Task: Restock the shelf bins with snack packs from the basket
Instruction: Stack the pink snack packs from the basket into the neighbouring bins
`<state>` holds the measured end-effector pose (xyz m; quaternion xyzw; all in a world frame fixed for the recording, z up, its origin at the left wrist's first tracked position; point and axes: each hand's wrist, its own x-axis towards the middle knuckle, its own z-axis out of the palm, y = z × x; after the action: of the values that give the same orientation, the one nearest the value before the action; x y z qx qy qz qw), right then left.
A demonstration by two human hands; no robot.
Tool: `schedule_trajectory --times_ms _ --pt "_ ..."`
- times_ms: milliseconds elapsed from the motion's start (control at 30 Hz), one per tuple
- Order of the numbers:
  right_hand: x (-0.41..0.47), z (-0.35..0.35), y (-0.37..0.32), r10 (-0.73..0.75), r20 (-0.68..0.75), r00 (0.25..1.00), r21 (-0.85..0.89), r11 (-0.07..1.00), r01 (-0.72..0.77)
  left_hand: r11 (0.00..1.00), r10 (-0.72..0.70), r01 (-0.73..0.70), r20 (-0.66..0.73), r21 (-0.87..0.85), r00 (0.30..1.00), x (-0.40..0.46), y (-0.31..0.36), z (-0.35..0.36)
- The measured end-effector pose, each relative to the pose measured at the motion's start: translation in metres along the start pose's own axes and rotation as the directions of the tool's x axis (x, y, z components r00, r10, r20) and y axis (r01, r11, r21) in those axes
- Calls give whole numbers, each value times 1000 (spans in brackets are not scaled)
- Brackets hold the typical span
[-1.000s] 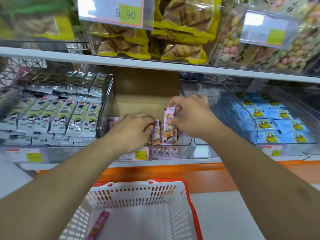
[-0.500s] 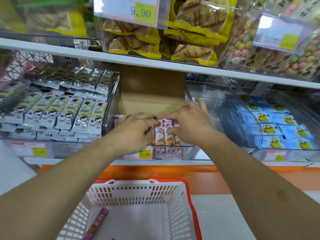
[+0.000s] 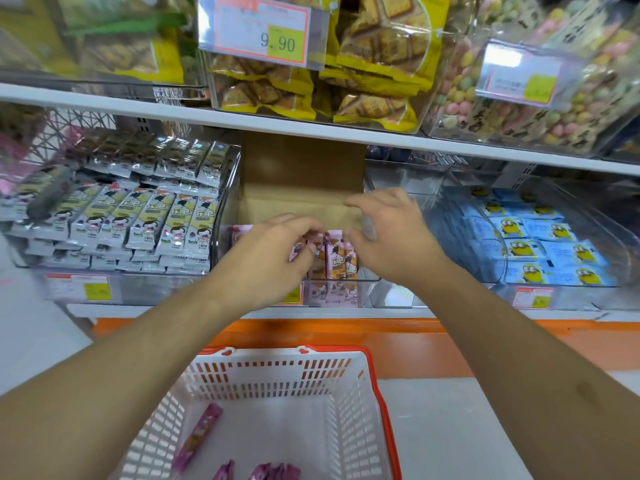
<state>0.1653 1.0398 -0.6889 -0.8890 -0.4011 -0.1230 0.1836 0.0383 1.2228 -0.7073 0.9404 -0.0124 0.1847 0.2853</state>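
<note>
Upright pink snack packs (image 3: 337,254) stand in a row in the clear middle shelf bin (image 3: 367,280), with brown cardboard behind them. My left hand (image 3: 270,254) curls its fingers over the left packs of that row and pinches one. Just right of the row, my right hand (image 3: 391,237) hovers with loosely spread fingers and holds nothing. Below stands the white basket with a red rim (image 3: 349,386). A pink pack (image 3: 198,434) lies in it at the left, and more pink packs (image 3: 273,473) lie at its near edge.
The left bin (image 3: 228,188) holds several grey and yellow packs. The right bin (image 3: 620,251) holds blue packs with yellow figures. An upper shelf (image 3: 104,102) carries bags of yellow biscuits and coloured candies. Price tags hang on the bin fronts, above an orange ledge (image 3: 433,337).
My right hand has set its pink pack into the row, let go and lifted with fingers spread. My left hand stayed on the left packs.
</note>
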Motion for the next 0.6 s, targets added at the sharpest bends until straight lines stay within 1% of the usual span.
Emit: schedule_trajectory --times_ms 67,133,200,233,267,300,333,400,467,533,600 --pt "-17 -10 -1 -26 -58 998 61 998 29 998 6 -6 5 -58 1000 -10 9 0" --pt "-39 -19 -4 17 -40 999 170 985 -10 994 -5 9 31 -108 1000 -23 18 5" --pt "-64 -21 -8 103 26 994 358 928 -105 988 -28 39 74 -147 997 -38 26 17" --pt "-77 -16 -10 160 88 983 448 875 -183 984 -40 59 115 -167 993 -47 29 26" --pt "-91 -8 -10 206 152 967 493 832 -255 981 -48 78 171 -176 984 -56 31 38" --pt "-106 3 -8 234 208 950 487 818 -308 981 -55 96 235 -168 971 -66 31 53" --pt "-122 17 -5 249 252 935 447 827 -341 982 -69 118 298 -150 952 -77 29 69" --pt "-153 47 3 281 336 899 310 868 -387 977 -111 174 410 -120 905 -100 21 101" --pt "-180 72 11 341 422 840 140 891 -433 973 -154 220 515 -68 843 -123 10 130" --pt "-204 95 18 421 485 767 41 865 -501 973 -191 229 603 14 775 -145 -2 154" --pt "-224 116 23 480 533 696 6 821 -571 970 -233 218 690 110 686 -165 -15 175"
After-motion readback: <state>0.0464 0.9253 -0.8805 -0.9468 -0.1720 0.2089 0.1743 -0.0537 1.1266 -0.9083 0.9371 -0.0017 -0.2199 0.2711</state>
